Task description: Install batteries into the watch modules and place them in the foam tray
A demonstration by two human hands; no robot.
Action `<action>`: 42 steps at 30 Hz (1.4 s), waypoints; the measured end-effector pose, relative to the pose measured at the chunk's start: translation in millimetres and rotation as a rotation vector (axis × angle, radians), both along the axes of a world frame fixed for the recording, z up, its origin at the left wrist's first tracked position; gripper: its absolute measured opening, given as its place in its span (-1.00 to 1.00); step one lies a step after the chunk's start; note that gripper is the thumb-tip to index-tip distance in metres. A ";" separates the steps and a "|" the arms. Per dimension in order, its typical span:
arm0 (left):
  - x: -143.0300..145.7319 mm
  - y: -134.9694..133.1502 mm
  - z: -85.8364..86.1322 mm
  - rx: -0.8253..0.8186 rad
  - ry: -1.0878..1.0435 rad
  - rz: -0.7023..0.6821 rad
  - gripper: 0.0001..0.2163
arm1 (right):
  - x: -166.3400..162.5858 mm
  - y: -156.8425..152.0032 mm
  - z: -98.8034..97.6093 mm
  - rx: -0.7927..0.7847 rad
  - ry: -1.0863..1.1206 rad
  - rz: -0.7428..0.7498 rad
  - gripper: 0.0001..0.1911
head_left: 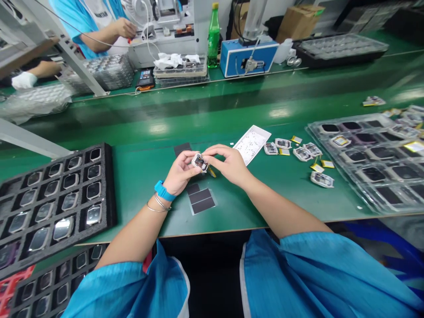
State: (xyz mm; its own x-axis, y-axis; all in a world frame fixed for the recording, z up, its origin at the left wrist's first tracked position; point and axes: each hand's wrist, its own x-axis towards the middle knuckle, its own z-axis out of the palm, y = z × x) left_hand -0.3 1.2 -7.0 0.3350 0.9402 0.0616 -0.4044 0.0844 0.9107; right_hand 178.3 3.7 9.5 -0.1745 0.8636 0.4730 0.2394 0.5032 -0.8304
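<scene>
My left hand (180, 173) holds an opened smartwatch case (200, 163), its circuit board facing up. A small yellow-edged battery (212, 172) hangs from the case on its wires. My right hand (229, 164) meets the case from the right, with thumb and forefinger pinched at its edge; whether a tiny part is between the fingertips I cannot make out. Under my hands lie black adhesive sheets (203, 201) on clear backing. Just beyond my right hand, a white tray (261, 132) contains many tiny pieces.
At left, a black foam tray (111, 185) carries rows of watch faces. Several open watch cases (302, 153) with batteries lie to the right, beside stacked clear plastic trays (351, 176). Across the bench are a green bottle (213, 37), a blue machine (228, 59) and a co-worker's hand (126, 28).
</scene>
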 end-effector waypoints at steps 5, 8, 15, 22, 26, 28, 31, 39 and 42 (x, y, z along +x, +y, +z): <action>-1.3 -1.6 1.0 0.057 0.003 -0.013 -0.54 | -2.0 -5.7 3.9 0.120 0.003 -0.047 -0.98; -1.8 -1.9 1.3 0.093 0.002 -0.024 -0.56 | -2.7 -7.2 3.1 0.224 -0.030 -0.056 -0.95; -5.2 2.3 -0.4 0.089 0.061 -0.043 -0.55 | -3.5 -5.6 -2.1 0.139 -0.007 -0.057 -0.93; -7.1 6.0 -1.8 0.123 0.093 0.027 -0.51 | -5.6 -8.6 2.7 0.132 -0.075 -0.135 -0.92; -8.1 7.6 -2.6 0.211 0.130 0.125 -0.49 | -6.1 -9.8 1.5 0.198 -0.228 -0.168 -0.98; -7.9 7.4 -2.7 0.242 0.148 0.161 -0.49 | -6.3 -9.3 -0.2 0.212 -0.271 -0.159 -0.98; -7.0 6.5 -2.9 0.273 0.158 0.182 -0.51 | -7.0 -9.0 -2.3 0.260 -0.287 -0.146 -0.98; -6.6 5.2 -4.8 0.293 0.160 0.190 -0.49 | -9.0 -10.0 -5.1 0.263 -0.305 -0.164 -0.95; -6.3 4.6 -4.9 0.286 0.162 0.195 -0.49 | -9.1 -9.4 -5.6 0.264 -0.287 -0.158 -0.95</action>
